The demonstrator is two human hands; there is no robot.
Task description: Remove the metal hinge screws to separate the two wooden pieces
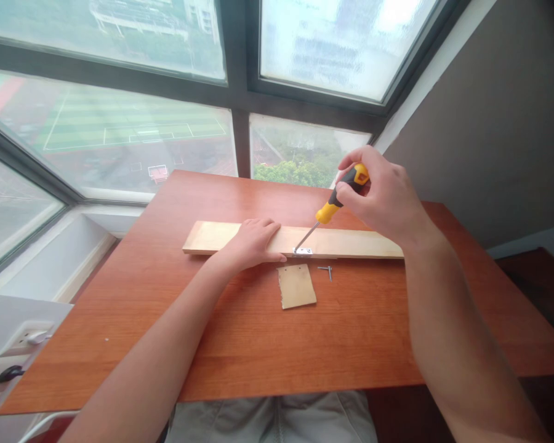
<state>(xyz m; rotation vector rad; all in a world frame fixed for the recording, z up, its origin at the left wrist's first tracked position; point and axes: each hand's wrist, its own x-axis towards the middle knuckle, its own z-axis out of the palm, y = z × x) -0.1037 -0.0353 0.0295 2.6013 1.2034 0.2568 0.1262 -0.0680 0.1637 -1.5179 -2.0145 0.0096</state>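
A long pale wooden board [360, 242] lies across the table. My left hand [255, 242] grips it left of its middle, fingers over the top and thumb along the near edge. My right hand [382, 195] is closed around the handle of a yellow and black screwdriver [327, 212]. The tool is tilted, its shaft pointing down and left. Its tip meets the left part of a small metal plate [303, 251] at the board's near edge. Whether a screw sits under the tip is too small to tell.
On the reddish-brown wooden table [351, 338], a torn piece of cardboard [297, 287] lies just in front of the board. Loose screws [329, 271] lie to its right. Windows rise behind the table, and wall sockets [13, 369] are at the lower left.
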